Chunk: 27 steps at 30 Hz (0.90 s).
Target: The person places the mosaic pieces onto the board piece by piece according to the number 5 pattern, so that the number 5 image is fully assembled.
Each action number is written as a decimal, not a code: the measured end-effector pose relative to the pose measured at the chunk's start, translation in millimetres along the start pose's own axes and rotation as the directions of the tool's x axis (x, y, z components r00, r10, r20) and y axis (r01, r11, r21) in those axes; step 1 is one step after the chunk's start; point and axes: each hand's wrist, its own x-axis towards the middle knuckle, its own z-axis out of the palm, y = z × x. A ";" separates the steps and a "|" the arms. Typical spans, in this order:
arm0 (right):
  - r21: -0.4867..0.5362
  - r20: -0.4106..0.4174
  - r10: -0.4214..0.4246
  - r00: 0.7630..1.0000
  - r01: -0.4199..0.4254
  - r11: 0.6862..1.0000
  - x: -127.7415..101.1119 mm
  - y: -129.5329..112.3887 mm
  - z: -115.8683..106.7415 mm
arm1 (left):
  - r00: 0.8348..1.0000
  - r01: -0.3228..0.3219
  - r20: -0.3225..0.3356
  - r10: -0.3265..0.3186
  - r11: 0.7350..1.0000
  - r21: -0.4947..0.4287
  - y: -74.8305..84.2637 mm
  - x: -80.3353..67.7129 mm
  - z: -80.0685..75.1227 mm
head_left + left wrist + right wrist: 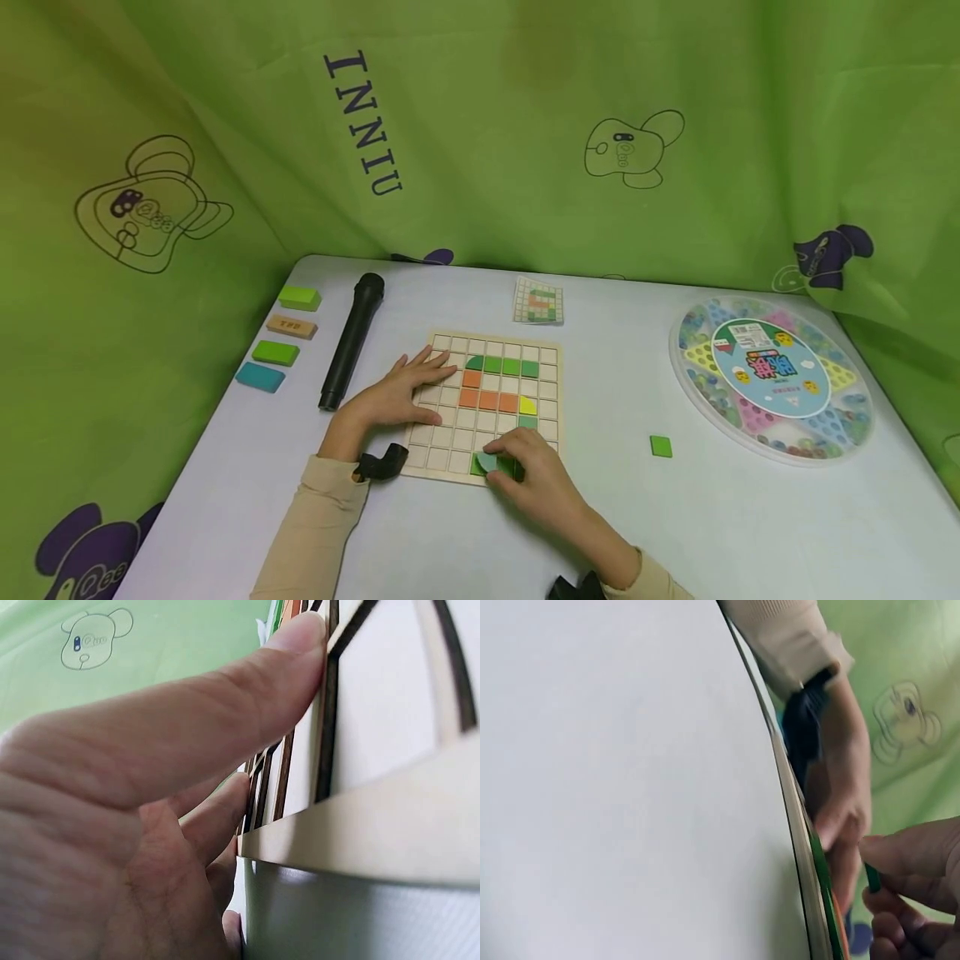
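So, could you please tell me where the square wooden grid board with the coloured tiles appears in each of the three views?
Head: the square wooden grid board lies at centre on the white table, under both hands.
Left wrist: its pale edge and dark grid lines fill the right side, seen close up.
Right wrist: only its thin edge shows, running down the middle.
Shared landmark: the left hand, flat on the board's left part.

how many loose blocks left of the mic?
4, in a column left of the black microphone on the table: light green block farthest, then tan block, green block, and teal block nearest. None look hidden.
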 end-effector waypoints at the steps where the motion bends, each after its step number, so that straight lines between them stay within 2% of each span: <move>1: -0.001 0.019 0.004 1.000 -0.004 1.000 2.9 -2.2 3.9 | 1.000 0.004 0.001 -0.004 1.000 -0.001 -0.3 0.2 0.2; 5: -0.011 0.075 0.019 0.997 -0.019 1.000 12.6 -8.3 16.3 | 1.000 -0.002 0.004 0.002 1.000 0.006 -0.4 0.6 0.9; 11: -0.057 0.093 0.000 0.996 0.005 0.998 18.6 -8.2 27.8 | 1.000 -0.001 0.008 0.001 1.000 0.010 1.0 1.1 -0.2; 20: -0.044 0.084 0.010 0.996 -0.007 0.999 18.0 -7.6 30.5 | 1.000 0.010 0.013 -0.010 1.000 0.013 2.1 0.5 -2.5; 27: -0.038 0.111 0.021 0.994 -0.017 0.999 16.4 -4.7 30.2 | 1.000 0.017 0.014 -0.018 1.000 0.017 0.1 0.3 -0.7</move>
